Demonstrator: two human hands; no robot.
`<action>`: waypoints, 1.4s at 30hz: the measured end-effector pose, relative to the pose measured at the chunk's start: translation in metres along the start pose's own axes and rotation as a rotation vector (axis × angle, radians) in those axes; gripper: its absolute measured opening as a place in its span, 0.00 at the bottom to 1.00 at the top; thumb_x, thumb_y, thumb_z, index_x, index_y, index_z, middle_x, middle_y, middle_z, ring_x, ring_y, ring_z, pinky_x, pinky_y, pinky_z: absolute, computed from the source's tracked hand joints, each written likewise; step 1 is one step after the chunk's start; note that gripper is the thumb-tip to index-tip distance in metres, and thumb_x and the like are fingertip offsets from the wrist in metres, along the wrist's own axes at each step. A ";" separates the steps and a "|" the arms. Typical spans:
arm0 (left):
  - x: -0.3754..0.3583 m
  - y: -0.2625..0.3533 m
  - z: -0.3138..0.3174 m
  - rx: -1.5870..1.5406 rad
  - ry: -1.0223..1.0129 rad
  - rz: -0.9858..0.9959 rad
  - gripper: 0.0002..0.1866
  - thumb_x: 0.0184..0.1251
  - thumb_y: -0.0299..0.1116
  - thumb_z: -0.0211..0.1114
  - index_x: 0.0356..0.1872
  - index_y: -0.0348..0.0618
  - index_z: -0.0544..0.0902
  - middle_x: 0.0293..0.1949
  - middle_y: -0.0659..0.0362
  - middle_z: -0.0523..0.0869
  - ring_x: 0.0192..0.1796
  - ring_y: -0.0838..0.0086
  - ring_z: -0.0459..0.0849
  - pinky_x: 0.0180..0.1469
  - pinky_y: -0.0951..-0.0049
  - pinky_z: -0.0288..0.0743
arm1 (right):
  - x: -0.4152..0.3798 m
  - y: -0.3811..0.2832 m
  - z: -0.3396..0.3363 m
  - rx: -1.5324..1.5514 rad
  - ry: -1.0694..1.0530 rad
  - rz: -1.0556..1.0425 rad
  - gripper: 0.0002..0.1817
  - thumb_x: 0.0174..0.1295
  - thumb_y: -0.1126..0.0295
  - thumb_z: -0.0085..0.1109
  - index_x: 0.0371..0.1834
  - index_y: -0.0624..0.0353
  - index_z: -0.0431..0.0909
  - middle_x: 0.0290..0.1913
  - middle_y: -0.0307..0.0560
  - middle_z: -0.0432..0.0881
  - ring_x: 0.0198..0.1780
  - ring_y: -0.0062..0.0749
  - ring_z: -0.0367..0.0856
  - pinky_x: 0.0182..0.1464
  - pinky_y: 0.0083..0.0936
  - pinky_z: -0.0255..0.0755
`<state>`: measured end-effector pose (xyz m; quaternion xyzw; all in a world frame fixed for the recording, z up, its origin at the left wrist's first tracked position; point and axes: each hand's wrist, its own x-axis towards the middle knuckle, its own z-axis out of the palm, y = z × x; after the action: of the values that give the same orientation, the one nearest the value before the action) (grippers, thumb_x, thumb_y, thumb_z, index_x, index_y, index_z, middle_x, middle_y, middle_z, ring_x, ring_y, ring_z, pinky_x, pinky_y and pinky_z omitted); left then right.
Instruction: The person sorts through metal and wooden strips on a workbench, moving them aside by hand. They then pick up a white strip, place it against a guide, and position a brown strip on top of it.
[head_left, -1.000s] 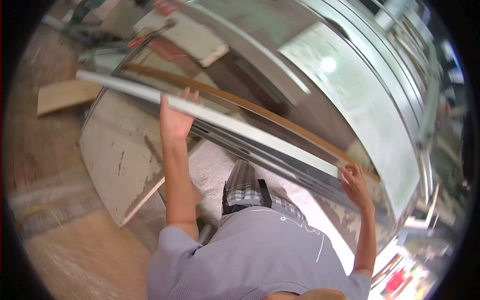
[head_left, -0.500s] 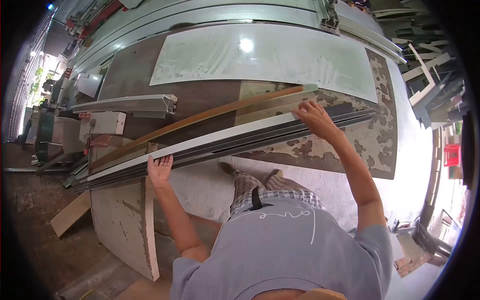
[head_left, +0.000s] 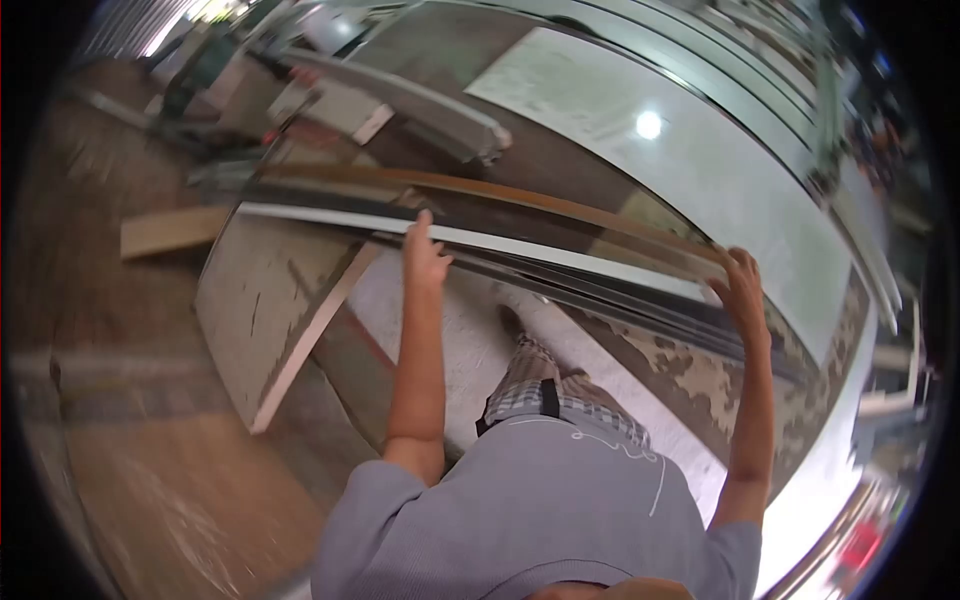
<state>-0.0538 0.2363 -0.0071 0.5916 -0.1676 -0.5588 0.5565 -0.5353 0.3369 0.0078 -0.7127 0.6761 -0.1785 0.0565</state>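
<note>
A long, narrow white strip (head_left: 560, 248) runs across in front of me. My left hand (head_left: 427, 255) is closed around its near edge, left of its middle. At its right end my right hand (head_left: 740, 290) grips it, fingers over the top. Several dark strips (head_left: 620, 310) lie beneath and beside the white one, on the near side and partly behind it. Beyond them stretches a long brown strip (head_left: 520, 193), roughly along the same line. Motion blurs the finger details somewhat.
A large pale sheet (head_left: 680, 150) lies on the brown, patchy work surface (head_left: 690, 385). A whitish metal profile (head_left: 420, 100) and a block (head_left: 345, 108) sit at the back left. Below the strips' left part stands a worn panel (head_left: 270, 300), near a wooden board (head_left: 172, 232).
My view has turned to the left and the scene appears rotated. The white strip has shifted toward me against the dark strips, and my left hand's fingers have closed on it.
</note>
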 end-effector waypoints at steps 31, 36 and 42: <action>-0.050 0.021 0.041 -0.459 -0.181 -0.222 0.39 0.65 0.55 0.54 0.65 0.36 0.52 0.55 0.46 0.63 0.58 0.51 0.66 0.61 0.39 0.56 | -0.179 -0.020 -0.055 0.183 -0.242 0.352 0.19 0.48 0.81 0.60 0.47 0.60 0.73 0.43 0.49 0.71 0.49 0.44 0.70 0.48 0.36 0.65; -0.047 0.010 0.061 -0.411 -0.325 -0.252 0.41 0.64 0.56 0.56 0.65 0.34 0.51 0.57 0.44 0.62 0.61 0.48 0.63 0.63 0.38 0.53 | -0.219 -0.024 -0.054 0.202 -0.207 0.402 0.20 0.49 0.80 0.58 0.49 0.60 0.73 0.44 0.50 0.71 0.49 0.46 0.70 0.49 0.36 0.64; -0.015 0.013 0.085 -0.331 -0.394 -0.332 0.44 0.65 0.56 0.54 0.66 0.29 0.48 0.62 0.40 0.58 0.63 0.46 0.63 0.64 0.37 0.49 | -0.229 -0.044 -0.060 0.211 -0.147 0.440 0.21 0.50 0.79 0.58 0.50 0.60 0.73 0.44 0.51 0.71 0.48 0.47 0.71 0.48 0.38 0.65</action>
<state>-0.1250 0.2050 0.0318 0.3924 -0.0798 -0.7658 0.5032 -0.5186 0.5757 0.0368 -0.5495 0.7867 -0.1789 0.2170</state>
